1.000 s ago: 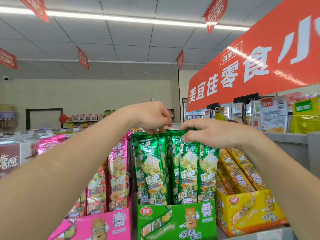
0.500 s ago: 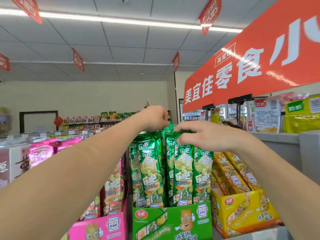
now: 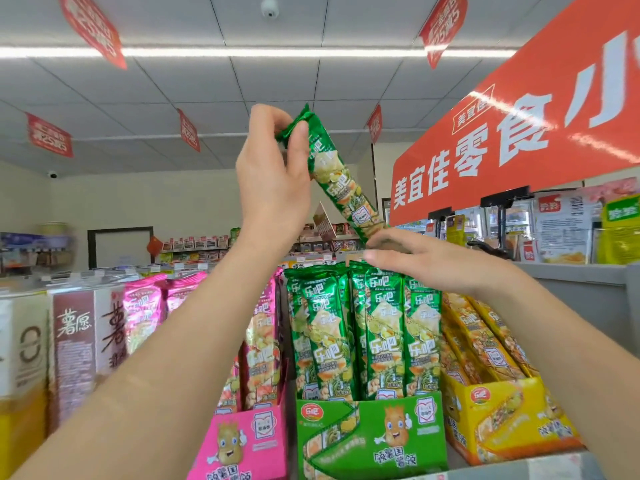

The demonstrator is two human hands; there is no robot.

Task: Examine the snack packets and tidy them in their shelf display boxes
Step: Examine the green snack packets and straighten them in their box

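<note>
My left hand pinches the top end of a long green snack packet, held up tilted above the shelf. My right hand hovers over the tops of the upright green packets, its fingers by the raised packet's lower end; whether they grip it is unclear. Those packets stand in a green display box. A pink display box with pink packets is to its left. A yellow display box with leaning yellow packets is to its right.
Tall brown-and-white snack cartons stand far left. An orange sign hangs over the right-hand shelf, with hanging packets below it. A grey shelf edge runs behind my right forearm. More shelves lie across the aisle.
My left hand has lifted one green packet up out of the green box. My right hand has let go of the packet tops and shifted right. The view tilted upward.
</note>
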